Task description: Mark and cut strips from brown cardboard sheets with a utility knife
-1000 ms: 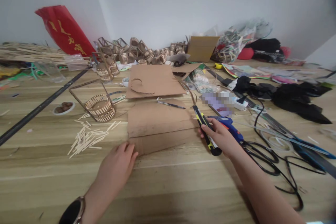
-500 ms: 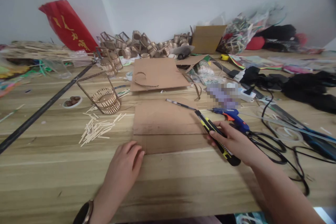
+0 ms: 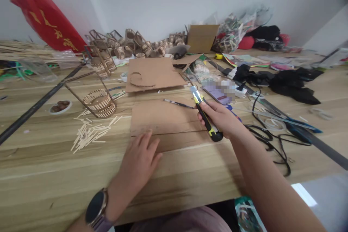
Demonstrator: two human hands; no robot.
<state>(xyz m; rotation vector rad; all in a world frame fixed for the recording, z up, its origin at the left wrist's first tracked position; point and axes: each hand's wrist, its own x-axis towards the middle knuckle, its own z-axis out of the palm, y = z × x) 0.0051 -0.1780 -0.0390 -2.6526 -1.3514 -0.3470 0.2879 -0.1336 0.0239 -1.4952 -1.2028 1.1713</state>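
Note:
A yellow-and-black utility knife [image 3: 208, 121] is gripped in my right hand [image 3: 219, 116], held above the cardboard with its tip pointing away from me. My left hand [image 3: 141, 156] lies flat, fingers spread, over the near left edge of a cardboard piece [image 3: 160, 119]. A line runs across this cardboard near its front. On its far right part rests a dark pen [image 3: 178, 103], its right end near my right hand. Behind it is a larger cardboard sheet [image 3: 154, 72] bearing a curled brown strip [image 3: 141, 81].
To the left stand a small stick basket [image 3: 99, 103] with a tall handle, a bowl of brown bits [image 3: 60, 107] and loose short sticks [image 3: 91, 134]. At right lie a phone [image 3: 219, 92], black cables [image 3: 272, 137] and black cloth [image 3: 296, 83]. Several baskets [image 3: 136, 45] crowd the back.
My left hand has moved forward onto the cardboard, its fingers spreading. My right hand has raised the knife, and light metal now shows at its tip. The view has shifted right.

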